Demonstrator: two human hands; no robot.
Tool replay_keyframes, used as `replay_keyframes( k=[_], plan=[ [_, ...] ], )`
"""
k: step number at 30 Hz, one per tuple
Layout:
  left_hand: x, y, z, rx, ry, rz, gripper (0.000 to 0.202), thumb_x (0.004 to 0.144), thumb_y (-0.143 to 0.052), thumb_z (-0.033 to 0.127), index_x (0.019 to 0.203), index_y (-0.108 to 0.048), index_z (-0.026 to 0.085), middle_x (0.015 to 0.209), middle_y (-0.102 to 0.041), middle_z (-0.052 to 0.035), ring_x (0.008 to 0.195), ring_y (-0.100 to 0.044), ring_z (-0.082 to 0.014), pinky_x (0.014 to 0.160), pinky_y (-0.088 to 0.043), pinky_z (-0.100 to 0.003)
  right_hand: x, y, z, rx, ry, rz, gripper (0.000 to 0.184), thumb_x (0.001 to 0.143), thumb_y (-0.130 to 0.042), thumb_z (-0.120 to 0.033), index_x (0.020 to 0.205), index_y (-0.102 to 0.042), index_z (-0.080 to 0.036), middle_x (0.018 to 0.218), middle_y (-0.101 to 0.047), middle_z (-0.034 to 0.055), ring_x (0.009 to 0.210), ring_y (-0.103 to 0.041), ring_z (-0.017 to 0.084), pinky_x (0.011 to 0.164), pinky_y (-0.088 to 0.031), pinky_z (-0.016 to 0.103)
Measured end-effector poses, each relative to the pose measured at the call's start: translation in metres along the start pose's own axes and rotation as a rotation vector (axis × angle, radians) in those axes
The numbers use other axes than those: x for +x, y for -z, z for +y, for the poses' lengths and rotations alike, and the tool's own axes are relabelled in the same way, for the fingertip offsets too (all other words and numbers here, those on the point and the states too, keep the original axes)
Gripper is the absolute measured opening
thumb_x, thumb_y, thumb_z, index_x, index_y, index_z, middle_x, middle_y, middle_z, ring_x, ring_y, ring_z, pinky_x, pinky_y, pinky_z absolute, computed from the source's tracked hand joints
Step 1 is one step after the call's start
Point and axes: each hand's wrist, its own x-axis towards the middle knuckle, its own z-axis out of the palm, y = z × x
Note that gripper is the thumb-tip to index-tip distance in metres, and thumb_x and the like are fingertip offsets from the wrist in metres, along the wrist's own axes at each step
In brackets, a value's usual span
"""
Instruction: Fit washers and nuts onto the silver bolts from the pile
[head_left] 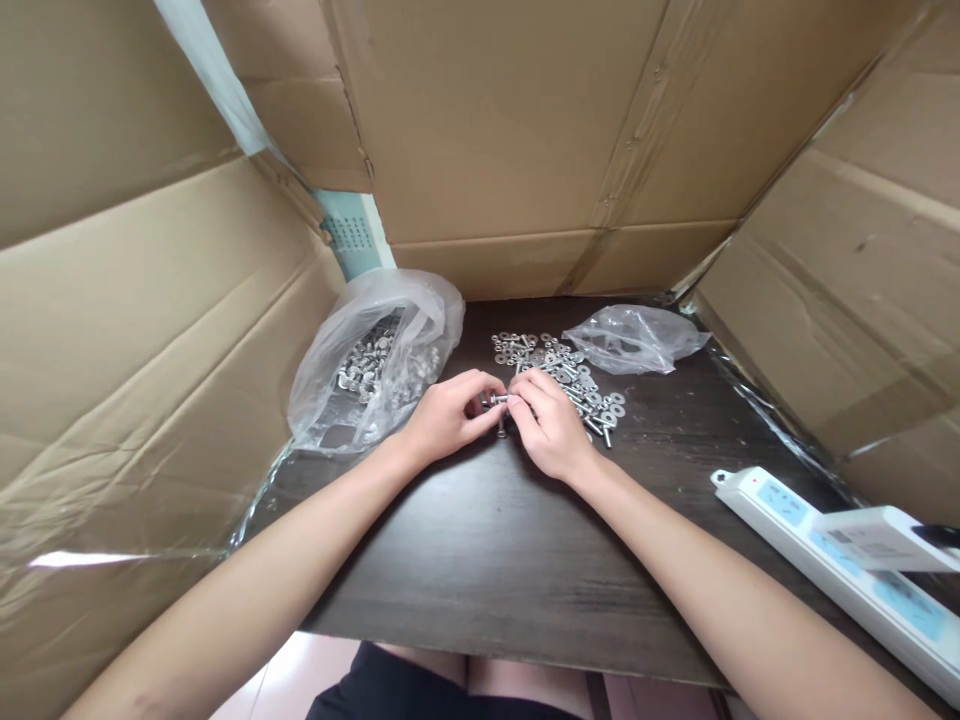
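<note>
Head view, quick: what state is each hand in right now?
Left hand: closed, pinching a bolt.
Right hand: closed, fingertips at the bolt's other end; any smaller piece there cannot be made out.

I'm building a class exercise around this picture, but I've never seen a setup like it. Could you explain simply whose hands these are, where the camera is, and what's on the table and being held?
There is no machine here: a person works with two bare hands. The single picture comes from a camera worn on the head, looking forward and down.

The left hand and right hand meet over the dark table, pinching a small metal piece at their fingertips; its details are too small to make out.

Just beyond the hands lies a pile of bolts and washers. To the left is a clear bag containing metal parts; to the right, a smaller plastic bag and, nearer, a white power strip. Cardboard encloses the workspace.
</note>
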Motion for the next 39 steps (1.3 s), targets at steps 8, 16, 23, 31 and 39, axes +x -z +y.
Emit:
replay_keyframes(
  k=[8, 16, 23, 31, 39],
  plan=[
    [0.0000, -0.0006, 0.0014, -0.016, 0.014, 0.019, 0.011, 0.096, -0.065, 0.026, 0.104, -0.065, 0.019, 0.087, -0.067, -0.0001, 0.064, -0.060, -0.0106, 0.064, -0.049, -0.023, 0.0004, -0.0003, -0.0014, 0.001, 0.015, 0.007, 0.028, 0.106, -0.039, -0.026, 0.081, -0.052, -0.022, 0.094, -0.060, 0.0093, 0.091, -0.057, 0.024, 0.085, -0.048, 0.043],
    [0.0002, -0.0005, 0.0023, -0.015, 0.019, 0.019, 0.011, 0.097, -0.062, 0.027, 0.104, -0.065, 0.019, 0.087, -0.067, -0.0006, 0.065, -0.060, -0.0114, 0.065, -0.049, -0.024, 0.0007, 0.0023, -0.0028, -0.009, -0.002, -0.001, 0.020, 0.103, -0.044, -0.026, 0.086, -0.053, -0.023, 0.096, -0.061, 0.0085, 0.093, -0.058, 0.025, 0.086, -0.047, 0.043],
    [-0.0002, -0.0005, 0.0022, -0.033, 0.028, 0.011, 0.011, 0.097, -0.064, 0.028, 0.104, -0.065, 0.019, 0.087, -0.067, -0.0007, 0.065, -0.061, -0.0112, 0.064, -0.049, -0.024, 0.0006, 0.0024, -0.0047, -0.011, -0.006, 0.002, 0.010, 0.100, -0.046, -0.022, 0.093, -0.054, -0.022, 0.097, -0.063, 0.0088, 0.094, -0.058, 0.026, 0.084, -0.047, 0.042],
    [-0.0001, -0.0008, 0.0016, -0.027, 0.028, 0.004, 0.013, 0.097, -0.064, 0.030, 0.104, -0.066, 0.019, 0.086, -0.067, -0.0013, 0.064, -0.060, -0.0114, 0.063, -0.049, -0.024, 0.0006, 0.0014, -0.0041, 0.007, 0.003, 0.007, 0.011, 0.100, -0.046, -0.022, 0.091, -0.052, -0.023, 0.096, -0.062, 0.0085, 0.092, -0.058, 0.025, 0.084, -0.047, 0.042],
    [0.0000, -0.0007, 0.0012, -0.023, 0.018, 0.009, 0.012, 0.097, -0.063, 0.029, 0.103, -0.065, 0.019, 0.086, -0.067, -0.0011, 0.063, -0.060, -0.0111, 0.063, -0.048, -0.024, -0.0003, 0.0010, -0.0029, 0.010, 0.003, 0.004, 0.012, 0.101, -0.046, -0.022, 0.092, -0.053, -0.023, 0.097, -0.062, 0.0087, 0.093, -0.059, 0.025, 0.085, -0.048, 0.043]
  ],
)
